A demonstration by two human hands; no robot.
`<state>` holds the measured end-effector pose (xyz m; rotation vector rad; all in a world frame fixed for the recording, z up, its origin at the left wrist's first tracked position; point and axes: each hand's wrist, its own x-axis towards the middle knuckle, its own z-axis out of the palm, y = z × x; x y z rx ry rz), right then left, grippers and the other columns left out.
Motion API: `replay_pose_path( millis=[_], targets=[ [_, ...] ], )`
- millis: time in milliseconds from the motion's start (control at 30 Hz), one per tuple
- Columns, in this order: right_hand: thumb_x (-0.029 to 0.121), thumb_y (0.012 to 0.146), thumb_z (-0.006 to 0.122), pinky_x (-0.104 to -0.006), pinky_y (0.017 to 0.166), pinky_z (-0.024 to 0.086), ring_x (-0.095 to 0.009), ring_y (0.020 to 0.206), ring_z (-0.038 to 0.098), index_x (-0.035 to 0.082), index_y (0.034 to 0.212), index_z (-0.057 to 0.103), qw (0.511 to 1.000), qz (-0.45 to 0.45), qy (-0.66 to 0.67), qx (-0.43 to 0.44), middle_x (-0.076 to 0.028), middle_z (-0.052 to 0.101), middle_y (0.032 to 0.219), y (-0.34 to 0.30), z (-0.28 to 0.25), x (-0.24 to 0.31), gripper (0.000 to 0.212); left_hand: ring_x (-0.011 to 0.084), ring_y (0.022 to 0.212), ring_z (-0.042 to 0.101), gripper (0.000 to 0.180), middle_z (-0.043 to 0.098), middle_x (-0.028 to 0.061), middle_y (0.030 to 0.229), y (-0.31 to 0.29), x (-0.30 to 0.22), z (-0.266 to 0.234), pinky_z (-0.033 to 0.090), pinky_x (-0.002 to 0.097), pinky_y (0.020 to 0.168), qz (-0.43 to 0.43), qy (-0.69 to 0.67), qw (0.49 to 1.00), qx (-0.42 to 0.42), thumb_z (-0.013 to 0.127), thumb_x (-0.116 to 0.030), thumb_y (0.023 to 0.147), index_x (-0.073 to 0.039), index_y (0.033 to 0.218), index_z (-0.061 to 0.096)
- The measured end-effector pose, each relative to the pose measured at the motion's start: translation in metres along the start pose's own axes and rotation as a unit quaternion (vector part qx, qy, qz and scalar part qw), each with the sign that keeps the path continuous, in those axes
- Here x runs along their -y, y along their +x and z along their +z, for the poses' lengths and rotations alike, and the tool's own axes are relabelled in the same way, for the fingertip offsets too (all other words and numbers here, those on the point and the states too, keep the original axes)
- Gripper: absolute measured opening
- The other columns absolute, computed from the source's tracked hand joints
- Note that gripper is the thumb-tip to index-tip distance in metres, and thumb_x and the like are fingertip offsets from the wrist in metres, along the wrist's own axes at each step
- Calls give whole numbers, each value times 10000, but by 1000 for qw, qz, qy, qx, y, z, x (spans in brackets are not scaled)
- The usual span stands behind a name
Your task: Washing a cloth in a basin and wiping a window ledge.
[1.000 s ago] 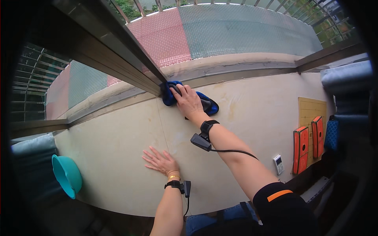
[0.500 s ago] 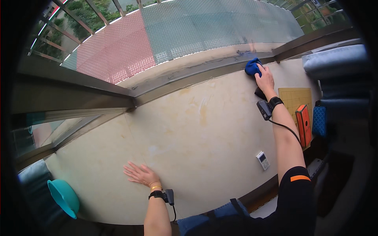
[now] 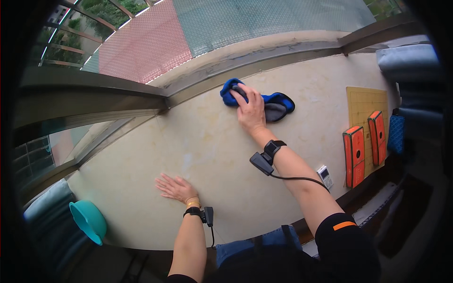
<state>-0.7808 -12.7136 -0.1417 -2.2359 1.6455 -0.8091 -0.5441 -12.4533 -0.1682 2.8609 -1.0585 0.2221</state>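
A blue and dark grey cloth (image 3: 278,107) lies bunched on the pale, stained windowsill (image 3: 217,151), close to the window frame. My right hand (image 3: 251,109) grips its left part, fingers curled over the fabric and pressing it to the surface. The rest of the cloth spreads out to the right of the hand. Nearer to me on the left, my left hand (image 3: 177,189) rests flat on the sill with fingers spread and nothing in it. Straps with small dark devices circle both wrists.
A teal basin (image 3: 89,221) stands at the sill's left end. On the right are a yellow gridded board (image 3: 368,101), two orange boxes (image 3: 355,155), a blue patterned pouch (image 3: 396,134) and a small white device (image 3: 325,176). The metal window frame (image 3: 94,96) borders the far side.
My right hand has swept the cloth left from the far right corner along the window frame, and the cloth now lies more spread out. The left hand stays flat on the sill.
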Motion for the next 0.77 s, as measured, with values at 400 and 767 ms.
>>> replay_pose_path(
  millis=[400, 767],
  targets=[
    [66, 758, 477, -421, 998, 391, -311, 1122, 516, 94, 1282, 535, 986, 128, 104, -34, -136, 567, 1201, -14, -110, -74, 528, 382, 1458, 100, 618, 130, 149, 1590, 4, 1, -5, 33, 596, 1137, 0, -4, 1000, 16, 404, -324, 944, -135, 1512, 255],
    [542, 856, 603, -438, 1125, 292, -304, 1343, 345, 83, 1392, 418, 996, -57, -27, 57, -144, 416, 1381, -25, -8, -4, 729, 374, 1464, 65, 626, 87, 128, 1600, 3, -7, 6, 19, 609, 1130, 4, -20, 1000, 19, 394, -367, 959, -172, 1527, 215]
  ],
)
